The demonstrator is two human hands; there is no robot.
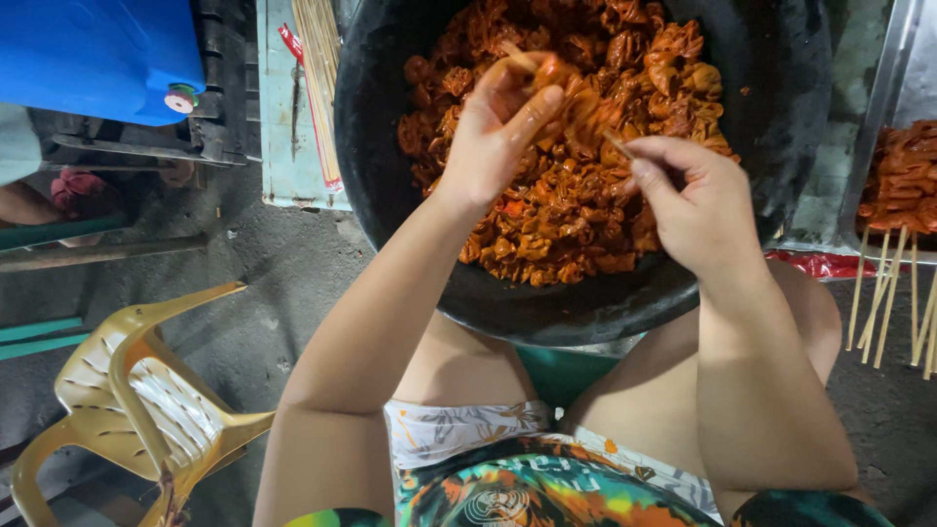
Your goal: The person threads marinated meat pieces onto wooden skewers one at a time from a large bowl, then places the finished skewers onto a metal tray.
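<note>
Seen from the head camera, a seated person works over a large black basin (390,195) filling the upper centre of the frame, heaped with orange-red marinated meat pieces (576,215). The left hand (493,137), at upper centre, has its grip pinched around a piece of meat (554,73) lifted just above the heap, thumb and forefinger closed on it. The right hand (698,200), just right of centre, has its grip closed narrow on a thin bamboo skewer (617,144) that slants up and left into the held piece. At the right edge, a metal tray (883,107) carries finished skewered meat (908,176), the sticks jutting down over its rim. More bare bamboo sticks (317,78) lie on a pale board at upper left, beside a blue plastic container (88,54). A yellow plastic chair (146,400) stands on the grey concrete floor (283,283) at lower left.
</note>
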